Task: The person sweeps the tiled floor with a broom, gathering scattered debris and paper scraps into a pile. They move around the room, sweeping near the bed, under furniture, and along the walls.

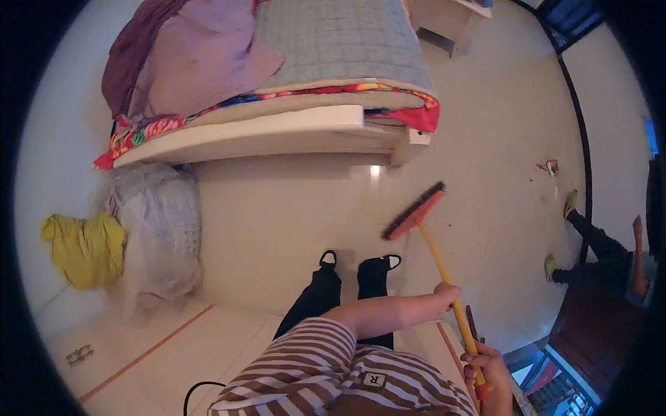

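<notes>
A long-handled broom with a yellow pole (437,253) and a wide orange head (414,212) edged with dark bristles slants across the pale floor, right of my feet. My left hand (447,297) grips the pole partway up. Near its orange end my right hand (489,366) is closed around it, the fingers wrapped over the pole. The bristles lie on or just above the floor; which one cannot be told.
A bed frame (260,130) with a grey quilt (343,47) stands ahead. At left lie a large plastic bag (161,229) and yellow cloth (86,247). Small debris (551,167) lies at right. Another person (598,265) is beside the right wall.
</notes>
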Demonstrator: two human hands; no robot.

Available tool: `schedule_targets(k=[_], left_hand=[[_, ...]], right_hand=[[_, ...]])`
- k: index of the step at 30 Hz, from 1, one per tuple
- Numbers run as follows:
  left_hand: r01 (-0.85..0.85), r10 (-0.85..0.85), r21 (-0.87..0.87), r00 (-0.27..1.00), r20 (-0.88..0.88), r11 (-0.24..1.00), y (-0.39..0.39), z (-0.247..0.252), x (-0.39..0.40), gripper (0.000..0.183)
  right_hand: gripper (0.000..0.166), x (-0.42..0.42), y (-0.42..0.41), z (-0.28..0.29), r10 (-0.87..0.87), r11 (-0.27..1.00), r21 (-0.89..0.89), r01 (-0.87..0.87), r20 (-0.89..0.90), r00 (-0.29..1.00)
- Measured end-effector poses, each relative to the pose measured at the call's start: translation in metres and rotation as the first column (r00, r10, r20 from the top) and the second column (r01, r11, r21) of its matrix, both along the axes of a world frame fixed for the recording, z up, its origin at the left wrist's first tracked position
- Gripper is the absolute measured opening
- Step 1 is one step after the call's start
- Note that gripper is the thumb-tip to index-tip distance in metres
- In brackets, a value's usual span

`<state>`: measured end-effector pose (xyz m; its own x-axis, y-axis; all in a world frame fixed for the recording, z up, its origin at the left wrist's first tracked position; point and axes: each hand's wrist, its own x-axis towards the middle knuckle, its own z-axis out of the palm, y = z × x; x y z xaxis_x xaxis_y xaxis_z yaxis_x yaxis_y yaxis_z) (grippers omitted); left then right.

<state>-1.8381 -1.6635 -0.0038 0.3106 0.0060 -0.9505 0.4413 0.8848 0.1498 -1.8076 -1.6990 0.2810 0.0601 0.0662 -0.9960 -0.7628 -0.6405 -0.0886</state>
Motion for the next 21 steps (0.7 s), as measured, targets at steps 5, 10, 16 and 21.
schedule_targets(k=[5, 10, 16, 21], left_hand=[[-0.116, 0.212, 0.285, 0.919, -0.333, 0.952, 0.054, -0.063, -0.146, 0.016], [-0.497, 0.653, 0.508, 0.734, -0.186, 0.704, 0.157, -0.108, -0.345, 0.021], [-0.555, 0.702, 0.536, 0.705, -0.103, 0.636, 0.259, -0.075, -0.456, 0.023], [0.012, 0.13, 0.433, 0.946, -0.296, 0.901, 0.264, -0.094, -0.466, 0.021]], right_hand=[[0.046, -0.055, 0.024, -0.041, 0.151, 0.98, 0.17, -0.105, -0.283, 0.947], [0.04, -0.172, 0.128, -0.129, 0.621, 0.762, 0.452, -0.465, -0.303, 0.723], [0.042, -0.306, 0.248, -0.252, 0.541, 0.801, 0.449, -0.397, -0.255, 0.801], [0.043, -0.329, 0.239, -0.258, 0.545, 0.786, 0.438, -0.436, -0.161, 0.823]])
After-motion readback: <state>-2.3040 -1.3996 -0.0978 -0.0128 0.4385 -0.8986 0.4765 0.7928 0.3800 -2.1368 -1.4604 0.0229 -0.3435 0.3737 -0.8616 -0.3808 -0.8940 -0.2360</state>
